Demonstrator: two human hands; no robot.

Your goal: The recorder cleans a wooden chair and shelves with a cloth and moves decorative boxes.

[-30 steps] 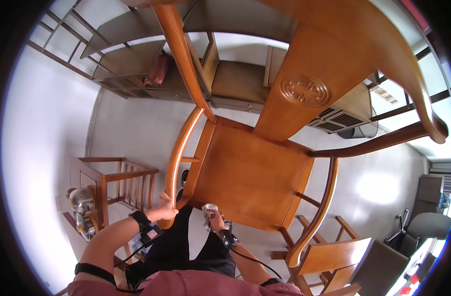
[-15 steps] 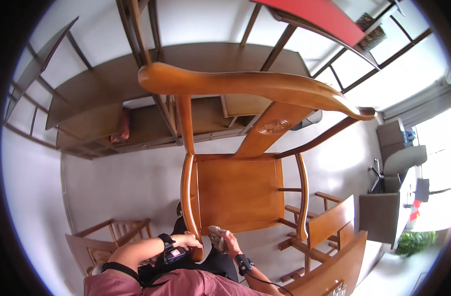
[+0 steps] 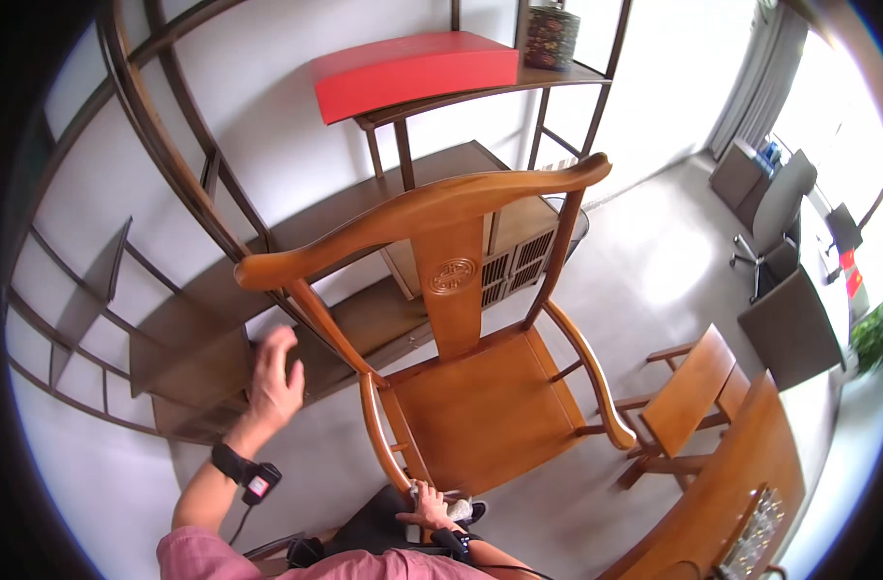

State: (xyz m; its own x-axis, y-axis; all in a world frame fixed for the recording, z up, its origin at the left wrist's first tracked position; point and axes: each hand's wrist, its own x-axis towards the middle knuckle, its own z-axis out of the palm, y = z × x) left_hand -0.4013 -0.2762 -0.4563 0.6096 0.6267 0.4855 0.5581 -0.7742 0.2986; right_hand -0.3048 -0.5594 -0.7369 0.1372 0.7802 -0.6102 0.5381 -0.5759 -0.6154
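A brown wooden armchair (image 3: 485, 411) stands in front of me, with a carved round emblem on its back splat. My right hand (image 3: 428, 507) is closed around the front end of the chair's left armrest (image 3: 376, 435). A pale cloth (image 3: 461, 509) shows beside its fingers, pressed against the wood. My left hand (image 3: 275, 382) is raised to the left of the chair, touching nothing. Its fingers are slightly curled and a little blurred, with the thumb apart. Both wrists wear black straps.
Behind the chair stands a dark wooden shelf unit with a red box (image 3: 417, 77) and a dark patterned canister (image 3: 551, 39). To the right are a small wooden chair (image 3: 688, 387) and a wooden table (image 3: 722, 483). A grey office chair (image 3: 784, 193) stands by the window.
My left hand has left the armrest and risen forward and left. My right hand with the cloth has moved onto the armrest's front end. The view has turned and shifted.
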